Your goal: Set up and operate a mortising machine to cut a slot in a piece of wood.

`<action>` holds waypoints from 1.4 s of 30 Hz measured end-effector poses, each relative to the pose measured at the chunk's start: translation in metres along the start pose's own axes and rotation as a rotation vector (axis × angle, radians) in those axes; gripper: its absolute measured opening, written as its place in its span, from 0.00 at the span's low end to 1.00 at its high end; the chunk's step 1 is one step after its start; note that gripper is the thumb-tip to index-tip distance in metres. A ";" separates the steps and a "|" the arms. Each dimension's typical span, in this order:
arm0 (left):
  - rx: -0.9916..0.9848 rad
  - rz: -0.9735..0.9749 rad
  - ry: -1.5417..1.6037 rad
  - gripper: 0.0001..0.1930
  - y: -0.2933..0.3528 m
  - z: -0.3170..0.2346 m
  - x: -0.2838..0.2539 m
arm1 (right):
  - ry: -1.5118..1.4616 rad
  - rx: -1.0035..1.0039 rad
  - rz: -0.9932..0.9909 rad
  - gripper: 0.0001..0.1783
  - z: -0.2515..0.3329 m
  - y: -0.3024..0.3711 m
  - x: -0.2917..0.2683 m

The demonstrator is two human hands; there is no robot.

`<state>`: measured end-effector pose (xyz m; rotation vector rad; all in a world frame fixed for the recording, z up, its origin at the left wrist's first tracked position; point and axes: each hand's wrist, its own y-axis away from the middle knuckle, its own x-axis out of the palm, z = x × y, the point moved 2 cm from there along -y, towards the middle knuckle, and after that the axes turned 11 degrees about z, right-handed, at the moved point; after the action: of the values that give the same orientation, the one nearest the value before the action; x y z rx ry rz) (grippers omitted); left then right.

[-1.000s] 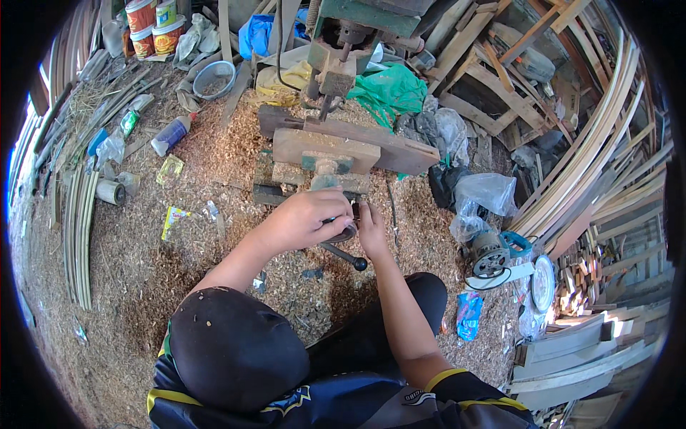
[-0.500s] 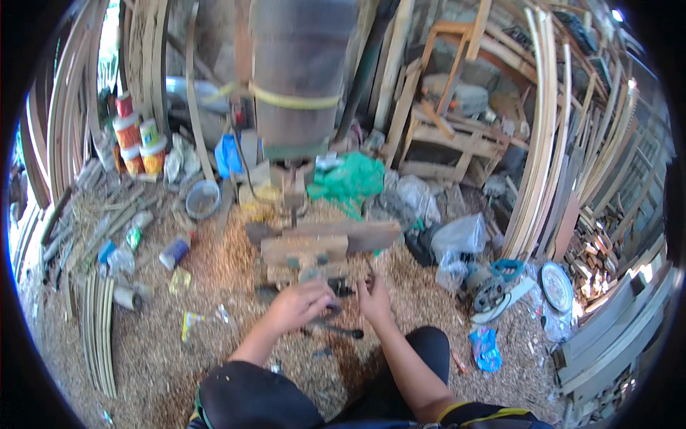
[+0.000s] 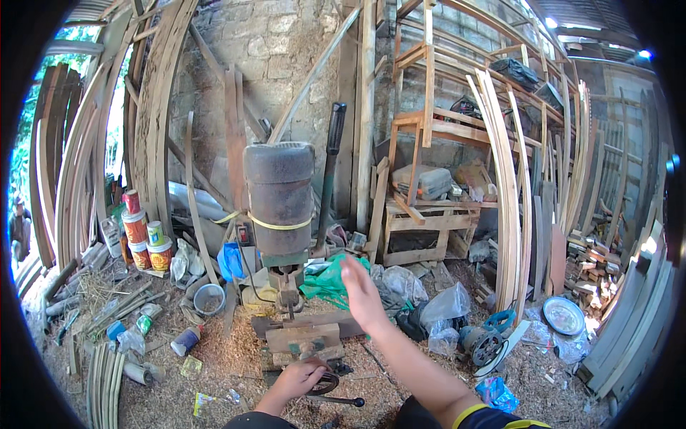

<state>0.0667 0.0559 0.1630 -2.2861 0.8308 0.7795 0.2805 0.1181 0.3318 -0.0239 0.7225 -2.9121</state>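
Note:
In front of me stands a floor machine with a big dark cylindrical motor [image 3: 280, 200] and a yellow band round it. A cutting head [image 3: 287, 282] hangs beneath the motor, over a long wooden workpiece [image 3: 350, 324] on the machine's bed. My left hand [image 3: 301, 377] is closed on the rim of a dark handwheel [image 3: 326, 385] at the front. A black crank handle [image 3: 350, 402] sticks out below the wheel. My right hand [image 3: 363, 297] is raised, fingers stretched, holding nothing. Behind it rises a long lever [image 3: 333, 136] with a black grip, apart from the hand.
Wood shavings [image 3: 214, 357] cover the floor. At the right lie a blue circular saw [image 3: 489, 343] and a round metal basin [image 3: 564, 315]. Stacked paint cans [image 3: 148, 247] and a bucket [image 3: 209, 299] stand left. Long boards [image 3: 504, 207] lean at both sides. A green plastic sheet [image 3: 325, 281] lies behind the machine.
My right hand has risen from beside the handwheel toward the lever, its fingers straightening. My left hand stays at the wheel. The view has tilted up, showing more wall and the lever's top.

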 end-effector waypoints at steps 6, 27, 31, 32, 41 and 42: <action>-0.002 0.005 0.036 0.14 0.005 0.007 0.005 | 0.145 -0.366 0.045 0.50 0.088 -0.100 0.017; 0.100 -0.069 0.064 0.09 0.002 0.008 0.000 | -0.186 -0.279 0.242 0.34 0.207 -0.233 0.011; 0.099 -0.078 0.061 0.09 0.007 0.001 0.000 | -0.199 -0.241 0.075 0.37 0.207 -0.231 0.021; 0.091 -0.079 0.060 0.09 0.008 0.000 -0.001 | -0.183 -0.235 0.089 0.38 0.207 -0.233 0.020; 0.097 -0.128 0.043 0.10 0.009 0.007 -0.003 | -0.025 -0.115 -0.036 0.42 0.206 -0.262 0.024; 0.113 -0.155 0.046 0.10 0.007 0.007 -0.002 | -0.043 -0.201 -0.011 0.42 0.211 -0.246 0.026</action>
<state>0.0586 0.0566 0.1576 -2.2439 0.6900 0.5977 0.2328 0.2313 0.6330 -0.1116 1.0067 -2.8268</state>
